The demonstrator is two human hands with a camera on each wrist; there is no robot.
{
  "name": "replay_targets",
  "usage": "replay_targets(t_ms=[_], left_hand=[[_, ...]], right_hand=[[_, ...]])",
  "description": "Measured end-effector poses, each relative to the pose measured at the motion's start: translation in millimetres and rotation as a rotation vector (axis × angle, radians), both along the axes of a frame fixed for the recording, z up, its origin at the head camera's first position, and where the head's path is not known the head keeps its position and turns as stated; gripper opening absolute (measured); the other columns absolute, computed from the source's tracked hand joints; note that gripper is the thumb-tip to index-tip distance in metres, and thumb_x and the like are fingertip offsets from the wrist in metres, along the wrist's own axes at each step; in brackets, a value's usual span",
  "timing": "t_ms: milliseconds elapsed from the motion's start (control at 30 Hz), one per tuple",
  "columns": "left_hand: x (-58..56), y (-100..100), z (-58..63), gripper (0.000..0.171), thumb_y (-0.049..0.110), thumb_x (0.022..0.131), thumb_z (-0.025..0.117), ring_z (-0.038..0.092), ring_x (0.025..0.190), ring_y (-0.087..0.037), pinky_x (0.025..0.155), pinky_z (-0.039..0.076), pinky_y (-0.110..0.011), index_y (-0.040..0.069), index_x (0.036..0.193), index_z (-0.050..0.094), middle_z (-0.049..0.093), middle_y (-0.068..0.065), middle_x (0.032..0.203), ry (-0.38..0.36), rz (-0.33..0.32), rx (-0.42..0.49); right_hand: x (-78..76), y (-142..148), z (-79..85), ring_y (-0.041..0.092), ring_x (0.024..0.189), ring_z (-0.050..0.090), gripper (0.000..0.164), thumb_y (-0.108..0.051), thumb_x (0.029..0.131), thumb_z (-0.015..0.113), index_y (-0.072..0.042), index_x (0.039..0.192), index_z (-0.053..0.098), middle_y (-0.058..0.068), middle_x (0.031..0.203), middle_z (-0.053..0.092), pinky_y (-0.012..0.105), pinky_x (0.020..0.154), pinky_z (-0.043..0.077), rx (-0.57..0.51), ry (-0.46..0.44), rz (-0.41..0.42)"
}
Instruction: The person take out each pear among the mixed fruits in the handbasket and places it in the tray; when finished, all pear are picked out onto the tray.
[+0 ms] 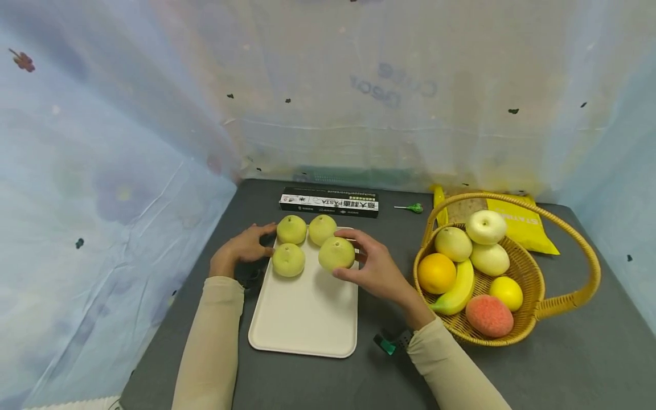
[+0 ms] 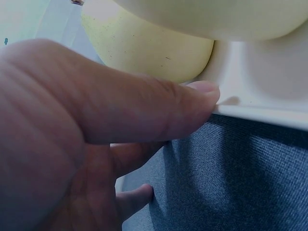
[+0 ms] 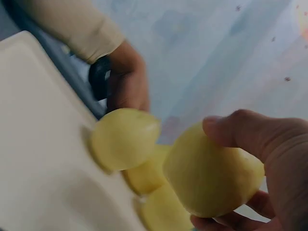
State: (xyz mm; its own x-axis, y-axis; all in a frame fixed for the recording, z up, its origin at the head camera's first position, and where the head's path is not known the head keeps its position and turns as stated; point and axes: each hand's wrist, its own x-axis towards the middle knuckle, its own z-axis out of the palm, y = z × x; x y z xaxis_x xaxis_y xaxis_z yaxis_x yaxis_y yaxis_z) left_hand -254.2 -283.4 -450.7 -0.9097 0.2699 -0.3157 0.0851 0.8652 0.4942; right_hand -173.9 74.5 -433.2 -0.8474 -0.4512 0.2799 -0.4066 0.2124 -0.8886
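While the right hand (image 1: 378, 269) gripped a yellow-green fruit (image 1: 336, 254) above the tray (image 1: 303, 322), fingers and thumb around its sides, the left hand (image 1: 247, 245), loosely extended, lay at the tray's edge. Fruit judged firm, light, slightly slippery; best held at its girth.

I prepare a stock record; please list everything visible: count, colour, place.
Tray: one, white, centre.
Pears: four, greenish, three on tray, one held.
Basket: one, tan, right.
Orange: one, orange, basket.
Banana: one, yellow, basket.
Round fruit: one, yellow, basket.
Oval fruit: one, reddish, basket.
Pale fruits: three, greenish cream, basket.
Pasta box: one, mostly black, far edge.
Lollipop: one, green, beside box.
Packet: one, yellow, behind basket.
Table: one, grey, underneath.
Backdrop: one, pale, behind table.
Wrist devices: two, dark, on wrists.
Sleeves: two, beige, forearms.
Left hand: one, tray's left edge.
Right hand: one, holding pear.
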Motion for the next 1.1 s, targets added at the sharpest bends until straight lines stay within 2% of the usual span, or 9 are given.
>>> replay_targets(t_ms=[200, 400, 533, 667, 833, 967, 1100], left_hand=[[-0.7, 1.1, -0.2, 0.083, 0.026, 0.104, 0.074, 0.003, 0.167, -0.055, 0.128, 0.013, -0.081, 0.012, 0.174, 0.032, 0.026, -0.016, 0.181, -0.001, -0.001, 0.013], [-0.9, 1.0, 0.2, 0.082, 0.025, 0.105, 0.073, 0.004, 0.167, -0.055, 0.125, 0.013, -0.085, 0.013, 0.174, 0.032, 0.027, -0.016, 0.181, 0.007, -0.004, 0.002], [-0.6, 0.6, 0.2, 0.082, 0.028, 0.105, 0.074, 0.005, 0.167, -0.055, 0.123, 0.012, -0.088, 0.013, 0.174, 0.032, 0.027, -0.015, 0.181, 0.009, -0.004, -0.001], [0.4, 1.0, 0.7, 0.083, 0.032, 0.105, 0.074, 0.005, 0.168, -0.055, 0.123, 0.012, -0.088, 0.013, 0.174, 0.032, 0.027, -0.015, 0.181, 0.008, -0.003, -0.001], [1.7, 1.2, 2.4, 0.084, 0.034, 0.105, 0.074, 0.004, 0.167, -0.055, 0.124, 0.012, -0.087, 0.012, 0.174, 0.032, 0.027, -0.016, 0.181, 0.006, 0.002, 0.001], [1.8, 0.7, 3.2, 0.084, 0.034, 0.105, 0.074, 0.004, 0.167, -0.055, 0.126, 0.013, -0.084, 0.011, 0.174, 0.032, 0.027, -0.016, 0.181, 0.006, 0.001, 0.004], [1.1, 1.2, 2.6, 0.085, 0.035, 0.105, 0.075, 0.004, 0.168, -0.055, 0.124, 0.012, -0.086, 0.012, 0.174, 0.032, 0.027, -0.016, 0.181, 0.001, 0.001, 0.005]], right_hand=[[-10.4, -19.0, -25.0, 0.028, 0.132, 0.067, 0.071, -0.009, 0.084, 0.095, -0.014, 0.148, 0.065, 0.007, 0.15, 0.065, 0.043, 0.109, 0.061, 0.036, -0.028, -0.038], [-16.1, -34.3, -44.3, 0.027, 0.131, 0.069, 0.072, -0.008, 0.082, 0.096, -0.01, 0.147, 0.065, 0.009, 0.146, 0.068, 0.042, 0.108, 0.061, 0.032, -0.026, -0.044], [-17.8, -41.5, -53.5, 0.027, 0.131, 0.069, 0.073, -0.006, 0.082, 0.096, -0.009, 0.148, 0.064, 0.011, 0.145, 0.067, 0.042, 0.107, 0.062, 0.013, -0.016, -0.058], [-17.3, -44.2, -56.1, 0.026, 0.132, 0.067, 0.074, -0.007, 0.084, 0.096, -0.011, 0.15, 0.063, 0.011, 0.147, 0.066, 0.042, 0.106, 0.062, 0.044, 0.01, -0.078], [-12.5, -37.4, -44.1, 0.027, 0.135, 0.064, 0.077, -0.016, 0.085, 0.096, -0.012, 0.154, 0.06, 0.009, 0.15, 0.065, 0.046, 0.108, 0.061, 0.149, 0.079, -0.08], [-3.0, -17.8, -20.4, 0.034, 0.136, 0.064, 0.08, -0.021, 0.086, 0.096, -0.011, 0.156, 0.059, 0.011, 0.153, 0.064, 0.051, 0.112, 0.058, 0.188, 0.131, -0.042], [9.9, 17.4, 7.9, 0.032, 0.136, 0.066, 0.079, -0.022, 0.086, 0.097, -0.011, 0.155, 0.061, 0.01, 0.152, 0.065, 0.049, 0.113, 0.058, 0.203, 0.193, -0.023]])
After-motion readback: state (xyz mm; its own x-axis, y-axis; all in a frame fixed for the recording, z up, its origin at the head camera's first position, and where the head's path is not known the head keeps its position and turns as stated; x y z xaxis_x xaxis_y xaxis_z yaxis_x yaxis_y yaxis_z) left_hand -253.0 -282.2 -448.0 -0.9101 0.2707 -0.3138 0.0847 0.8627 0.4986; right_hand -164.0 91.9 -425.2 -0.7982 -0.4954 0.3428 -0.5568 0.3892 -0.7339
